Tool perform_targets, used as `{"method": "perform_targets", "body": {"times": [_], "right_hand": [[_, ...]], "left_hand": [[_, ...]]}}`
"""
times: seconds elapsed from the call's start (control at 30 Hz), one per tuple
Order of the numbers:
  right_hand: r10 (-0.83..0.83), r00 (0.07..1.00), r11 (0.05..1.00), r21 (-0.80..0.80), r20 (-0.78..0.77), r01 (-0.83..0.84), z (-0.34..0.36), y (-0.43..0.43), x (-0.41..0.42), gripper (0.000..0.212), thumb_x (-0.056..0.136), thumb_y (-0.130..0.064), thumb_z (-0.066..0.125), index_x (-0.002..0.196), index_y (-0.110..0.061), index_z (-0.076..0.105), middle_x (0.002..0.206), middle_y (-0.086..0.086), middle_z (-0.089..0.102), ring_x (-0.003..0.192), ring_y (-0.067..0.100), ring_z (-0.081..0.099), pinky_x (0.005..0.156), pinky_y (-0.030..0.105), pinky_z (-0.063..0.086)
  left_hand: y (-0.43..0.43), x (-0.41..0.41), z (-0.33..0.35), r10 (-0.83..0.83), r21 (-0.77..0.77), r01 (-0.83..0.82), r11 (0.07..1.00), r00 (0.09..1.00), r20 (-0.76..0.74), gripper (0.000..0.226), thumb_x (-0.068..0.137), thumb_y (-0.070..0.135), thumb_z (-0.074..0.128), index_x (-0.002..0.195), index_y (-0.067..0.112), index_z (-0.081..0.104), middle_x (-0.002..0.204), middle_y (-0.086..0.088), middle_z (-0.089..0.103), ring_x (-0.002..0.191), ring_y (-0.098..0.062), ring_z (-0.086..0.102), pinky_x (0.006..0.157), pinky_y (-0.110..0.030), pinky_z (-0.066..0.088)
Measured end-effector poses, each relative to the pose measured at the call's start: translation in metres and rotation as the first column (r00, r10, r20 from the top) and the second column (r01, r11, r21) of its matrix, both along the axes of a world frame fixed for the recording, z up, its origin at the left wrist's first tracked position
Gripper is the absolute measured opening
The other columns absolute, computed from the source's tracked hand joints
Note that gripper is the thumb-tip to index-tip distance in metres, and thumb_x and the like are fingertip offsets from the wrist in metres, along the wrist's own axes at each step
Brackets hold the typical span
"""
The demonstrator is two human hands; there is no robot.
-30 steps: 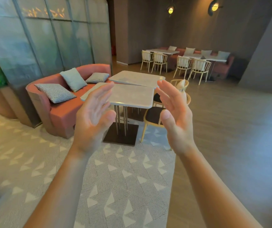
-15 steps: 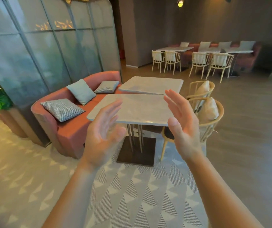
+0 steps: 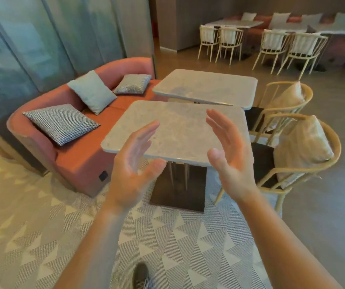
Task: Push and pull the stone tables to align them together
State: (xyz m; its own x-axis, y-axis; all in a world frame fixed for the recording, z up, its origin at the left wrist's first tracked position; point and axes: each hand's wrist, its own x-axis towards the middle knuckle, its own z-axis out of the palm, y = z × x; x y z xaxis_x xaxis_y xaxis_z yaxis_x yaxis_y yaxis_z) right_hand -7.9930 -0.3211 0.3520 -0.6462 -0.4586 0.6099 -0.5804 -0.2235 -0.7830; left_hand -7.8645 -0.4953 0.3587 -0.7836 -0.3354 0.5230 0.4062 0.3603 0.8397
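Observation:
Two square grey stone tables stand one behind the other. The near stone table [image 3: 180,126] sits on a dark metal base [image 3: 178,190]. The far stone table [image 3: 207,86] is offset a little to the right, with a narrow gap between the two tops. My left hand [image 3: 135,163] and my right hand [image 3: 230,155] are raised in front of the near table's front edge, palms facing each other, fingers straight. Neither hand touches the table.
An orange sofa [image 3: 79,147] with cushions runs along the tables' left side. Two wooden chairs [image 3: 296,155] with cushions stand close on the right. A patterned rug [image 3: 42,236] covers the floor under me. More tables and chairs [image 3: 271,40] stand at the back.
I have walked closer to the tables, so they look larger and lower in view. Both hands stay raised and open, now nearer the near table's front edge.

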Motion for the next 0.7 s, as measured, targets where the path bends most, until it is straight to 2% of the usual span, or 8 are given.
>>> {"method": "perform_targets", "body": {"times": [0.1, 0.2, 0.4, 0.53, 0.6, 0.7], "right_hand": [[-0.056, 0.998, 0.995, 0.08, 0.017, 0.054, -0.055, -0.074, -0.058, 0.087, 0.088, -0.079, 0.06, 0.154, -0.024, 0.044, 0.16, -0.001, 0.05, 0.149, 0.017, 0.047, 0.122, 0.052, 0.04], [-0.15, 0.989, 0.978, 0.148, 0.015, 0.146, -0.123, -0.158, -0.123, 0.093, 0.088, -0.078, 0.061, 0.155, -0.015, 0.045, 0.16, 0.001, 0.05, 0.15, 0.019, 0.046, 0.122, 0.056, 0.039], [-0.215, 0.974, 0.951, 0.242, 0.067, 0.193, -0.25, -0.293, -0.207, 0.099, 0.088, -0.081, 0.056, 0.153, -0.005, 0.046, 0.156, 0.008, 0.053, 0.148, 0.019, 0.048, 0.123, 0.047, 0.039], [-0.232, 0.969, 0.936, 0.292, 0.088, 0.198, -0.312, -0.348, -0.244, 0.099, 0.089, -0.082, 0.051, 0.151, -0.006, 0.048, 0.155, 0.009, 0.053, 0.148, 0.019, 0.048, 0.123, 0.045, 0.038], [-0.256, 0.965, 0.92, 0.323, 0.066, 0.222, -0.332, -0.365, -0.257, 0.099, 0.088, -0.084, 0.049, 0.151, -0.008, 0.048, 0.153, 0.008, 0.054, 0.147, 0.019, 0.05, 0.122, 0.046, 0.04], [-0.266, 0.963, 0.909, 0.345, 0.043, 0.236, -0.356, -0.38, -0.267, 0.098, 0.088, -0.085, 0.049, 0.15, -0.009, 0.049, 0.151, 0.007, 0.056, 0.144, 0.019, 0.052, 0.12, 0.045, 0.042]], "left_hand": [[-0.082, -0.066, -0.053, -0.009, 0.006, 0.009, 1.0, 1.0, 0.025, 0.079, 0.083, 0.08, 0.068, 0.149, 0.039, 0.055, 0.161, 0.007, 0.053, 0.155, -0.017, 0.044, 0.126, -0.055, 0.034], [-0.171, -0.138, -0.124, -0.005, -0.013, 0.006, 1.0, 0.998, 0.061, 0.094, 0.076, 0.091, 0.06, 0.152, 0.036, 0.053, 0.162, 0.009, 0.052, 0.155, -0.017, 0.043, 0.125, -0.055, 0.033], [-0.298, -0.233, -0.256, -0.019, 0.015, 0.017, 1.0, 0.985, 0.171, 0.099, 0.069, 0.095, 0.058, 0.153, 0.043, 0.047, 0.163, 0.008, 0.049, 0.156, -0.017, 0.042, 0.127, -0.049, 0.034], [-0.352, -0.271, -0.32, -0.014, 0.023, 0.01, 1.0, 0.987, 0.161, 0.095, 0.07, 0.094, 0.06, 0.151, 0.047, 0.045, 0.165, 0.006, 0.046, 0.156, -0.02, 0.041, 0.128, -0.047, 0.033], [-0.371, -0.286, -0.34, 0.002, -0.066, 0.01, 0.998, 0.982, 0.188, 0.095, 0.072, 0.095, 0.057, 0.15, 0.042, 0.044, 0.166, -0.001, 0.043, 0.157, -0.022, 0.039, 0.129, -0.048, 0.031], [-0.399, -0.304, -0.363, 0.022, -0.357, 0.074, 0.931, 0.966, 0.257, 0.104, 0.077, 0.096, 0.049, 0.152, 0.023, 0.048, 0.166, -0.01, 0.041, 0.157, -0.022, 0.037, 0.128, -0.046, 0.032]]}}
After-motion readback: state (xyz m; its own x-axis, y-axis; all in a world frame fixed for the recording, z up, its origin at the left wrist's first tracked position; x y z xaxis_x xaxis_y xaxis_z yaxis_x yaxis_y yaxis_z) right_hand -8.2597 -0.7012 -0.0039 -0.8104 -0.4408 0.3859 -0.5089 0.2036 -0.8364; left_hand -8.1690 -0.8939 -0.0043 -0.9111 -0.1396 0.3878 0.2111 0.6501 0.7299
